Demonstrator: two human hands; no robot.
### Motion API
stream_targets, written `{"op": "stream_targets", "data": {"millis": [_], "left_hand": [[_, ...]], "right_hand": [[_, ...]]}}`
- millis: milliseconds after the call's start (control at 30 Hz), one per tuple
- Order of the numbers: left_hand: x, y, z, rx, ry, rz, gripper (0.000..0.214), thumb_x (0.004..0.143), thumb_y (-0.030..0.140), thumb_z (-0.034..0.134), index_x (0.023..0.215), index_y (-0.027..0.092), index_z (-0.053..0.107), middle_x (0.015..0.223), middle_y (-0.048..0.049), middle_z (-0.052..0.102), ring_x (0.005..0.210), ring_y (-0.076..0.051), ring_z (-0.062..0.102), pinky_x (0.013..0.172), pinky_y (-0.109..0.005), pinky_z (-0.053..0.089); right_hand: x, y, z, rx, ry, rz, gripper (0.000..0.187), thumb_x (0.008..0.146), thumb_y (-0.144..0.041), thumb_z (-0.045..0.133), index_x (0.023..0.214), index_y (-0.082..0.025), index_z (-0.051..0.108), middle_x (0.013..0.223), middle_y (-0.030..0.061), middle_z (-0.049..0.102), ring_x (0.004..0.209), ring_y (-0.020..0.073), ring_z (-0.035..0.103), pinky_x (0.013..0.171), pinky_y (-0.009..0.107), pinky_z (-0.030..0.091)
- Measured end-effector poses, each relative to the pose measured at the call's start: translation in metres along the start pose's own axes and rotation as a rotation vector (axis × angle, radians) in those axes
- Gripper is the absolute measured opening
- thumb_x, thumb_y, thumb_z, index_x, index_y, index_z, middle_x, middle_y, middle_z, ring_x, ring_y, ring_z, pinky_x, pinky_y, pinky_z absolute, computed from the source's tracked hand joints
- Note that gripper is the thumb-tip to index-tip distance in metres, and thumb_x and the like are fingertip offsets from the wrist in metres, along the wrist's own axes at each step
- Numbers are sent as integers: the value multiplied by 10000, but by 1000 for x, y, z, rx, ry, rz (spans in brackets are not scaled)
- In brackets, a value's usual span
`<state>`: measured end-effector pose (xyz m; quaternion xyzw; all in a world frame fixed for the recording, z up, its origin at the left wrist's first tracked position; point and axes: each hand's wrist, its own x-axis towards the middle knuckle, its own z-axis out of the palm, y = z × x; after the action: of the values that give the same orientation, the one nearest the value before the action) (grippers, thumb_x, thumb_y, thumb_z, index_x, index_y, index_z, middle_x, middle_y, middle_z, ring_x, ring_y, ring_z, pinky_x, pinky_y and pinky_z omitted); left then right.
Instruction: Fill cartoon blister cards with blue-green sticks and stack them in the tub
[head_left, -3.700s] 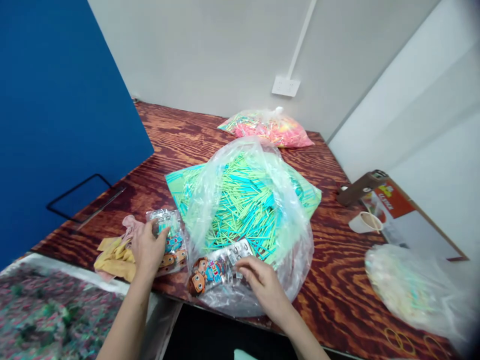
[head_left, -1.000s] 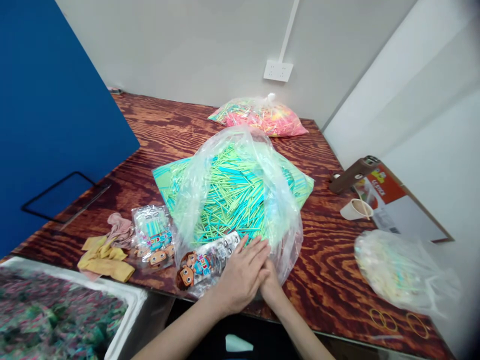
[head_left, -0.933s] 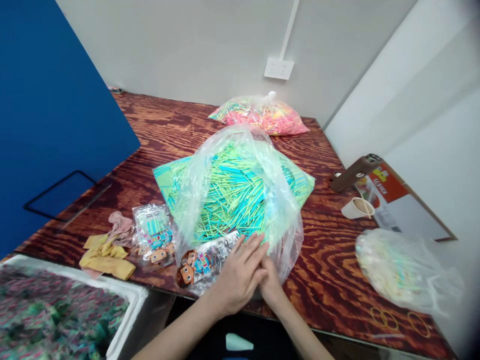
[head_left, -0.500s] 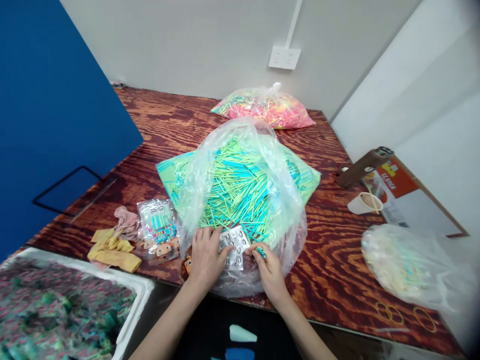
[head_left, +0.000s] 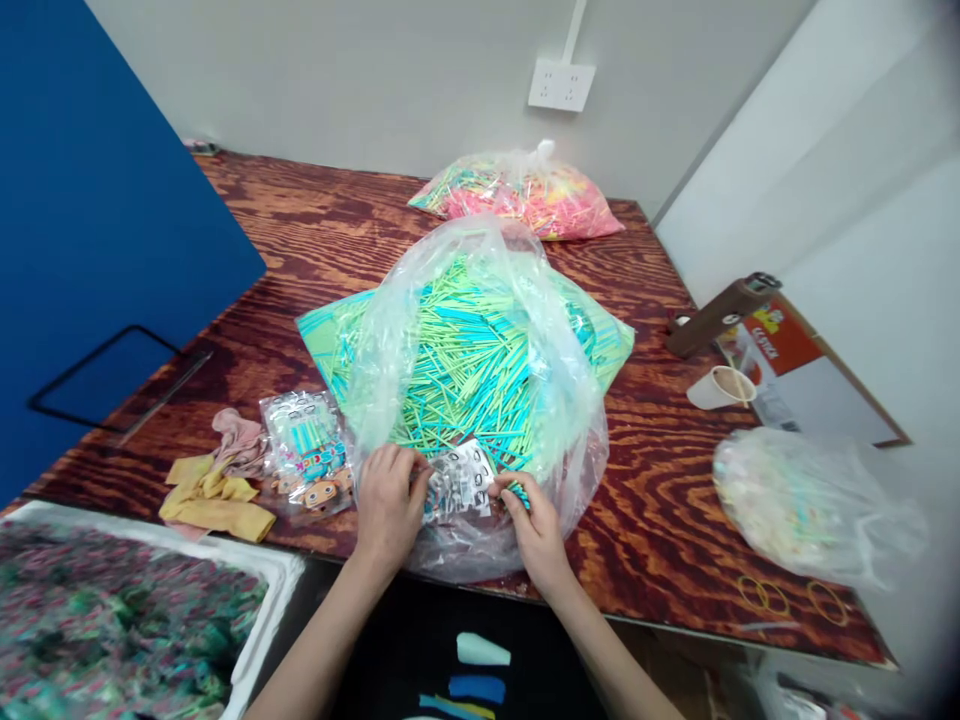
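A clear plastic bag (head_left: 592,470), its mouth spread wide, holds a heap of thin green and blue sticks (head_left: 472,360). At its near edge lies a small clear packet (head_left: 457,482) with a white card printed with black oval outlines. My left hand (head_left: 388,505) is closed on the packet's left side, thumb against fingers; the grasped edge is hidden. To the packet's right, my right hand (head_left: 536,530) pinches a small bundle of blue and green sticks (head_left: 518,492), their ends showing beyond the fingers.
Left of the bag are a filled packet (head_left: 307,450) with cartoon figures and yellow gloves (head_left: 217,500). A tied bag of pink sticks (head_left: 525,195) lies behind. On the right stand a paper cup (head_left: 716,388), a brown cylinder (head_left: 724,315) and a knotted-looking clear bag (head_left: 795,500).
My left hand has shifted left, its thumb drawing in from the card to the packet's left side. My right hand keeps its bundle beside the packet. The camera view has moved slightly.
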<state>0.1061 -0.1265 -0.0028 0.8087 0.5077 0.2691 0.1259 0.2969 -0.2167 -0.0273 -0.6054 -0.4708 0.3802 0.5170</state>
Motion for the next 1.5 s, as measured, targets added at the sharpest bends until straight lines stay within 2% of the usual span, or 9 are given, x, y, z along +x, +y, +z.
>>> {"op": "stream_targets", "data": {"millis": [233,400,500,600,767,867,1133,1267,1500], "left_hand": [[-3,-2,-1,-139,86,90,206,952,223,519,774,174,609,769,-35,591,779,-189,542,712,-305,409],[-6,-6,-1,-252,52,48,233,965,242,487,1051,182,696,909,-61,623,857,-187,589,768,-308,446],[-3,-3,-9,-439,62,-92,257,944,279,526,1124,219,699,989,-62,645,924,-188,609,830,-316,454],[5,-1,-24,-853,220,-392,186,891,339,612,981,221,723,1001,-38,685,960,-183,627,894,-325,457],[19,1,-39,-1450,368,-739,277,632,306,847,761,175,640,770,39,663,715,-103,610,772,-258,499],[14,3,-33,-1398,318,-764,321,611,321,860,731,166,605,665,65,592,604,-68,532,644,-190,457],[-4,1,-17,-954,-16,-562,313,883,417,591,694,178,521,612,59,423,568,-83,394,541,-190,326],[-4,-1,-19,-923,-16,-515,189,829,363,646,842,190,572,679,52,494,620,-105,458,582,-204,364],[-7,3,-32,-791,12,-435,252,882,359,571,718,175,621,620,27,550,608,-124,496,611,-226,391]], "right_hand": [[1,-2,0,-22,-16,-30,175,982,-286,461,970,-221,623,908,26,635,870,178,600,810,284,436],[1,-2,2,-38,-11,-44,171,980,-282,466,947,-219,622,894,26,627,849,176,595,794,287,436],[1,-2,2,-43,-7,-42,170,982,-285,465,949,-223,620,887,25,625,848,177,595,791,288,439],[0,-2,2,-47,-5,-50,170,982,-289,466,956,-226,621,885,25,627,851,180,598,795,291,442],[0,0,1,-51,-3,-45,170,980,-301,474,973,-230,628,886,26,637,852,185,611,789,297,451],[0,3,2,-53,1,-36,172,978,-306,478,980,-232,634,886,27,645,846,186,617,781,299,458],[0,0,3,-39,8,6,188,968,-333,487,950,-222,637,882,30,654,841,186,626,769,291,469],[10,-11,-5,-22,18,54,178,946,-351,511,933,-212,623,819,22,675,807,194,631,763,301,471],[52,-41,-29,-69,77,-44,155,932,-352,519,917,-218,595,806,13,672,819,203,628,816,325,457]]}}
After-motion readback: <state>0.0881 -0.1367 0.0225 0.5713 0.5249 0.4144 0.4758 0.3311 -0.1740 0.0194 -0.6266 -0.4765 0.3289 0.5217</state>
